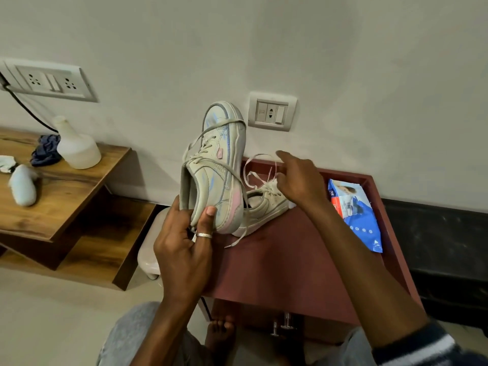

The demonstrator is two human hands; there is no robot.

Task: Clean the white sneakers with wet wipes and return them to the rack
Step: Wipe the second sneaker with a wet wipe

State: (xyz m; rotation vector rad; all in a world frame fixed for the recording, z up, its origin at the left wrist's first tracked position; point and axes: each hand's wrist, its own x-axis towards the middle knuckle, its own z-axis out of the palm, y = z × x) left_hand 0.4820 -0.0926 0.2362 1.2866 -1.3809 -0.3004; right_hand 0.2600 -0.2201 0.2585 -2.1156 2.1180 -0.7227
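Observation:
My left hand [184,241] grips the heel of a white sneaker [216,165] with blue and pink trim, held toe-up above the left edge of the maroon cabinet top [277,260]. The second white sneaker [264,207] lies on that top, just behind the first. My right hand [298,178] is over its laces, fingers curled and the forefinger stretched out; a lace loop [260,167] stands up beside the fingers. I cannot tell whether the fingers pinch the lace. A blue and white pack of wet wipes [356,212] lies at the right side of the top.
A wooden table [66,186] on the left carries a white plastic bottle [76,146], a dark cloth [45,150] and a white object [22,184]. A pale stool [149,249] stands between table and cabinet. Wall sockets [272,110] sit behind the sneakers. My bare foot [221,336] is below.

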